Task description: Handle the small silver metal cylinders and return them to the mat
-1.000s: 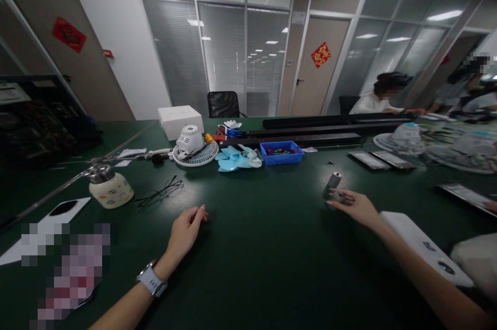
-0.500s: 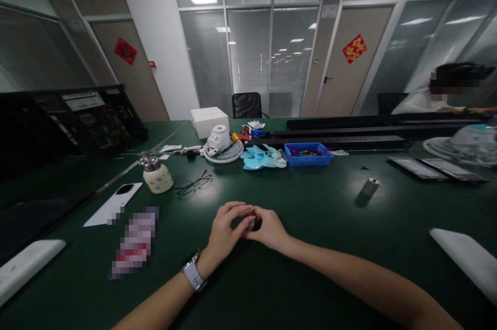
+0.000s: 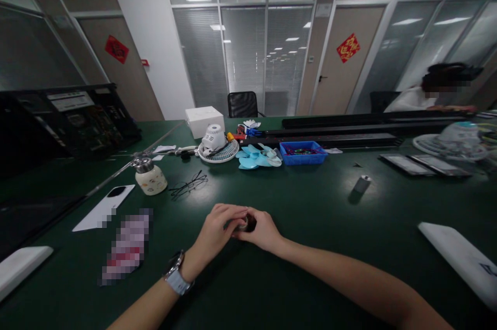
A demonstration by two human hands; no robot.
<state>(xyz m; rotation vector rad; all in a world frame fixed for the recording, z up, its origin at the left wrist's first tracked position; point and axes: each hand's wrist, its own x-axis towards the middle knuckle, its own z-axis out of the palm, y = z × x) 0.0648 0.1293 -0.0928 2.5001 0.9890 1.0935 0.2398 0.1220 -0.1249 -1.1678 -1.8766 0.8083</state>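
**Both hands pinched on one small dark part, mid-table**

Here, going L to R on the green table (image 3: 318, 247): a white slab (image 3: 21, 268) lies at the near L edge, then a white phone (image 3: 104, 207) face down, w/ a blurred packet (image 3: 126, 246) just beside it. Behind those sits a cream jar (image 3: 149, 178) w/ a metal lid, and a pair of glasses (image 3: 189, 185) lies near it.

Centre front, the left hand (image 3: 215, 231), watch (image 3: 176, 278) on the wrist, meets the right hand (image 3: 262, 230). Fingers of both are curled in and gripping a small dark round part (image 3: 247, 224) between them, just above the tabletop. Part is mostly hidden by fingers; can't tell what it is.

Further back: a white fan (image 3: 217, 144), light-blue fan blades (image 3: 258, 156), a blue tray (image 3: 303, 152) of small bits. To the R, a small grey cylinder (image 3: 362, 184) lies alone, well apart from the hands. Near R edge, a white panel (image 3: 460, 260). Another person (image 3: 427, 94) sits at the far R end.
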